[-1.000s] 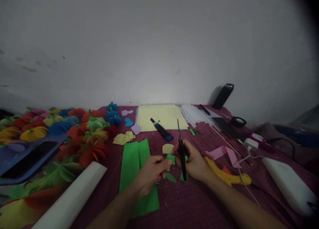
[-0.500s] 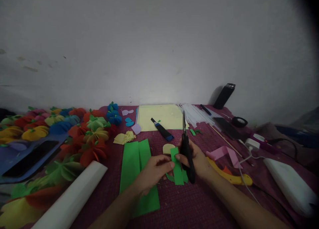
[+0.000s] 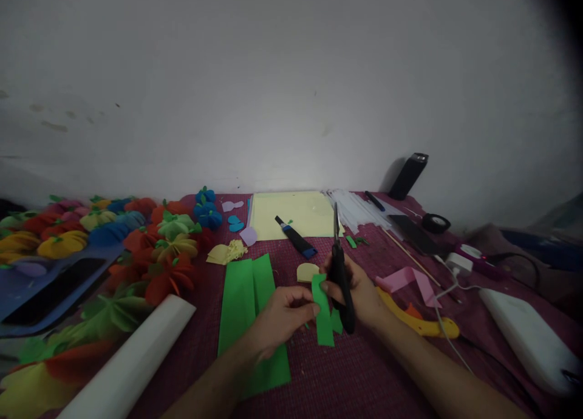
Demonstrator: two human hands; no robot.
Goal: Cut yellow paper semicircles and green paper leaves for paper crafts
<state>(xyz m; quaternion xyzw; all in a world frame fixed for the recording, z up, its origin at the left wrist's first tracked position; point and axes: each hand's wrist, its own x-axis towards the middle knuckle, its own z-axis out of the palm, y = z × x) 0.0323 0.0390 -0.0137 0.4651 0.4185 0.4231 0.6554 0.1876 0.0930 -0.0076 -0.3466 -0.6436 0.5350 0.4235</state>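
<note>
My left hand (image 3: 289, 314) has its thumb and fingertips closed at the left edge of a narrow green paper strip (image 3: 323, 319). My right hand (image 3: 362, 291) is wrapped around black-handled scissors (image 3: 341, 280), blades pointing up and away from me. Its fingertips also reach the strip's top end. Behind the strip, another small green paper piece (image 3: 336, 322) shows in part. Larger folded green sheets (image 3: 237, 297) lie left of and beneath my left forearm. A cream paper cutout (image 3: 306, 272) rests just beyond the strip.
Colourful paper flowers (image 3: 170, 279) and a white roll (image 3: 132, 358) fill the left. A dark blue-tipped cutter (image 3: 296, 237) lies on cream sheets (image 3: 268, 206). To the right are a yellow glue gun (image 3: 426, 327), pink ribbon (image 3: 405, 278), white cables and a white box (image 3: 528, 340).
The green strip has shifted slightly downward, and its top now bends. Both hands stay nearly in place, with the scissors still in the right one.
</note>
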